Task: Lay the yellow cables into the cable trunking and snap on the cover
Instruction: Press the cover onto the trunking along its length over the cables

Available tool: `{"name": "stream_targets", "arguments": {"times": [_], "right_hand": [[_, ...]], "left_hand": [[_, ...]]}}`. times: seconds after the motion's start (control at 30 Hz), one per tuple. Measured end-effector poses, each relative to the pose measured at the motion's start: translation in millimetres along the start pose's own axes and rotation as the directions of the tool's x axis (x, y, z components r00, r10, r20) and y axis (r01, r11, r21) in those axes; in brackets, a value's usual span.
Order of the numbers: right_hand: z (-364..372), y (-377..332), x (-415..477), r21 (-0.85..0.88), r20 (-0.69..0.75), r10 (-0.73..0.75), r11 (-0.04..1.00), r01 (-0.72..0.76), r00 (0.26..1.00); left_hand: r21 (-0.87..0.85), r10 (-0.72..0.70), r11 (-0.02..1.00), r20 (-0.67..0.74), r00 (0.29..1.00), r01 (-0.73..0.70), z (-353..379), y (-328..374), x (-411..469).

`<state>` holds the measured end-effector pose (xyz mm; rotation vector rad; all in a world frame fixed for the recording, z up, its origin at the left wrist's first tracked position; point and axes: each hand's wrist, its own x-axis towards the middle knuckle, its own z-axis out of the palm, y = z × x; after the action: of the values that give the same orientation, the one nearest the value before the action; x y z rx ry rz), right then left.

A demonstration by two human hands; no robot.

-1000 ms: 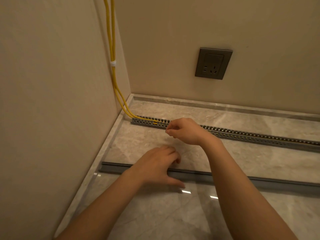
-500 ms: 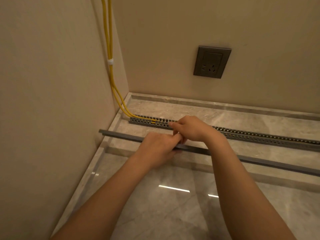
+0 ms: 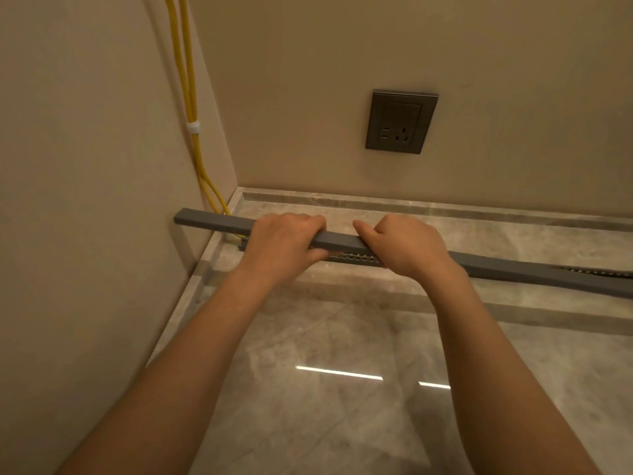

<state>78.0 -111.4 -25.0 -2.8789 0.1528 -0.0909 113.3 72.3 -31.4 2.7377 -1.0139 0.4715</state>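
A long grey trunking cover [image 3: 342,238] is held above the slotted grey trunking [image 3: 356,258], which lies on the marble floor along the back wall. My left hand [image 3: 282,245] and my right hand [image 3: 407,248] both grip the cover side by side near its left part. The cover's left end [image 3: 185,217] reaches the left wall. Two yellow cables [image 3: 191,108] run down the corner, tied with a white clip [image 3: 194,127], and enter the trunking's left end, mostly hidden behind the cover.
A dark wall socket [image 3: 400,122] sits on the back wall above the trunking. A marble skirting ledge [image 3: 411,204] runs along the wall base. The left wall [image 3: 85,200] stands close beside my left arm. Glossy floor tiles [image 3: 342,389] lie in front.
The cover was lying on the floor in front of the trunking. Both hands took hold of it, lifted it and carried it back over the trunking.
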Motion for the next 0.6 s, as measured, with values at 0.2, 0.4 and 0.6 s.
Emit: {"name": "stream_targets", "arguments": {"times": [0.2,0.4,0.6], "right_hand": [[-9,21,13,-0.062,-0.111,0.034,0.997,-0.041,0.993],[-3,51,25,-0.082,-0.045,0.12,0.989,-0.123,0.992],[17,69,23,-0.027,-0.02,0.184,0.982,-0.184,0.983]], "left_hand": [[0.014,0.003,1.0,-0.02,1.0,-0.003,-10,-47,1],[-0.116,-0.063,0.991,0.053,0.997,0.069,7,-74,-2],[-0.306,-0.045,0.949,0.121,0.992,0.081,30,-72,-3]]}}
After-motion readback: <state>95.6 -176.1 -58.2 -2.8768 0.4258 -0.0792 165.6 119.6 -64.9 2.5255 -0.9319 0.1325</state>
